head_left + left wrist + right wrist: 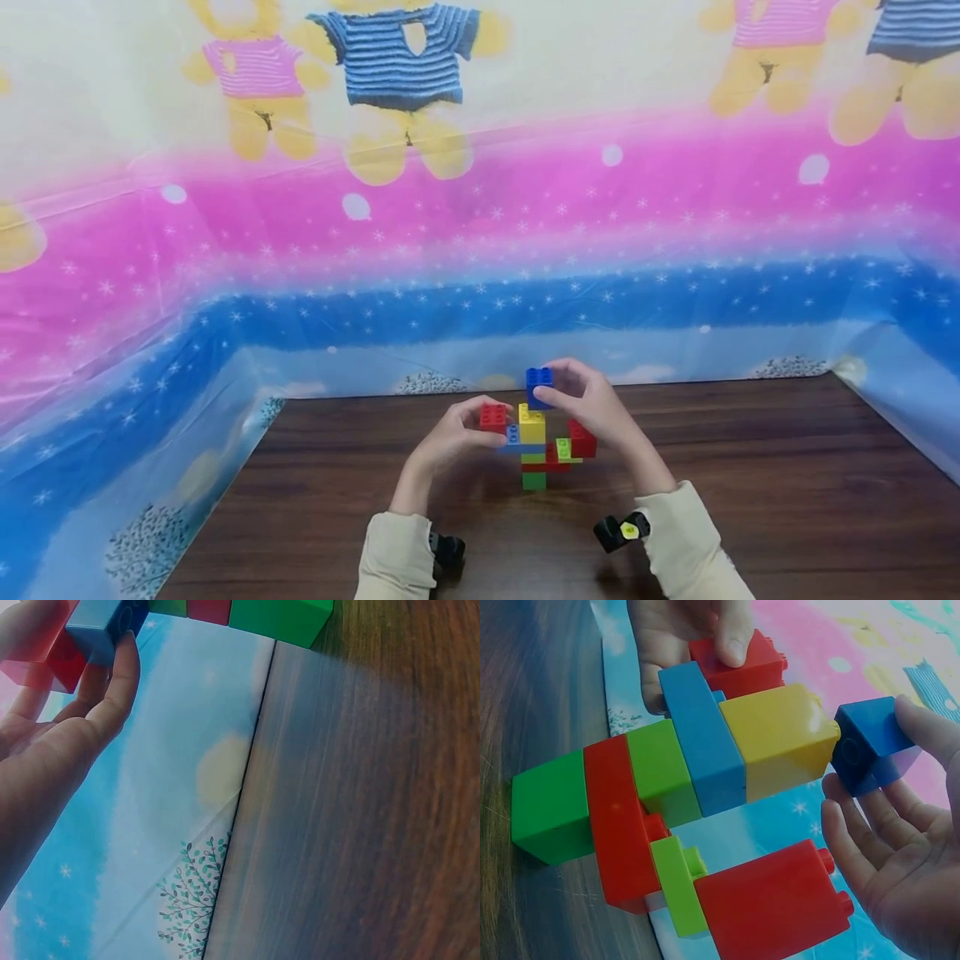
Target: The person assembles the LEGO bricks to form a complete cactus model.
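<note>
Mid-assembly, by the look of it: adding a small blue brick (538, 382) to the top of a brick figure (538, 446) standing on the dark wooden table (750, 483). Pinched between thumb and fingertips of the right hand (592, 404), held at the stud side of the yellow block (780, 739) – touching or a hair off, hard to tell from the wrist view. Not yet pressed home, judging by the tilt and the sliver of gap there.

Left hand (450, 437) steadying the figure from its side, fingers curled round the red brick (492, 416) that forms one arm, thumb on top, fingertips also against the blue plate (97, 626) beneath it. Both wrists raised off the table, forearms in cream sleeves angled inward, palms facing each other across the figure.

Figure stacked from a green base block (551, 806) through red, lime, blue and yellow layers, with a second red brick (772, 904) on a lime plate (676, 885) sticking out on the right-hand side.

Next move, most likely – squaring the blue brick over the yellow block's studs and pushing straight down, with the left hand bracing so the stack doesn't tip or split at a lower joint.
</note>
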Demonstrator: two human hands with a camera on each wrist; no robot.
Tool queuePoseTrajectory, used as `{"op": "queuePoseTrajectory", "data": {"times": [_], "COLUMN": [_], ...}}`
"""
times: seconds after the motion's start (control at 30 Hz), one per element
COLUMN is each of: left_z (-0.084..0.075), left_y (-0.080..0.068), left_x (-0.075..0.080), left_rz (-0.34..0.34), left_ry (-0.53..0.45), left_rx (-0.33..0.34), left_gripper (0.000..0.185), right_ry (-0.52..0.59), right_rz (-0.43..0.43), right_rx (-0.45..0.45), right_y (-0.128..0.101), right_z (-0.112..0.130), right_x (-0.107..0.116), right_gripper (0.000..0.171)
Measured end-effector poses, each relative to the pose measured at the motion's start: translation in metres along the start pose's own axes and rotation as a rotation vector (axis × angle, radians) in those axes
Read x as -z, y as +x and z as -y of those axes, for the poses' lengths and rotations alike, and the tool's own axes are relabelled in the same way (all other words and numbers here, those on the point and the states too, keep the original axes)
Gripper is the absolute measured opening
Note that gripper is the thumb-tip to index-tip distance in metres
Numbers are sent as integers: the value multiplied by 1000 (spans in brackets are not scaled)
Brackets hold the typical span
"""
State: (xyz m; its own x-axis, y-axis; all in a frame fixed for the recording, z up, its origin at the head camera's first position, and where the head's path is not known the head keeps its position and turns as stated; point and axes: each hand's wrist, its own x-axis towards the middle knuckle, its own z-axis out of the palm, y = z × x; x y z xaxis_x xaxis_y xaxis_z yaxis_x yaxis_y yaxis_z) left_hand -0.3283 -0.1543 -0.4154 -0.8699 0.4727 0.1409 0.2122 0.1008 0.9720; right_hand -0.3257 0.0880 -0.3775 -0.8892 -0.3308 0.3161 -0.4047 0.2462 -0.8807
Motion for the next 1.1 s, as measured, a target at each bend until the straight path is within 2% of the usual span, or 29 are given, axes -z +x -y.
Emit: {"op": "queuePoseTrajectory", "data": {"times": [0.5, 1.1], "left_z": [-1, -2], "left_y": [-2, -3], "left_x": [1, 1], "left_rz": [21, 21], "left_ry": [-13, -17], "left_rx": [-24, -31], "left_gripper": [49, 48], "right_ry": [-33, -12], "right_rz": [27, 89], "right_rx": [-22, 39], "right_y": [1, 0], "right_z": [-1, 0], "right_x": [-6, -7], "right_gripper": [43, 38]}}
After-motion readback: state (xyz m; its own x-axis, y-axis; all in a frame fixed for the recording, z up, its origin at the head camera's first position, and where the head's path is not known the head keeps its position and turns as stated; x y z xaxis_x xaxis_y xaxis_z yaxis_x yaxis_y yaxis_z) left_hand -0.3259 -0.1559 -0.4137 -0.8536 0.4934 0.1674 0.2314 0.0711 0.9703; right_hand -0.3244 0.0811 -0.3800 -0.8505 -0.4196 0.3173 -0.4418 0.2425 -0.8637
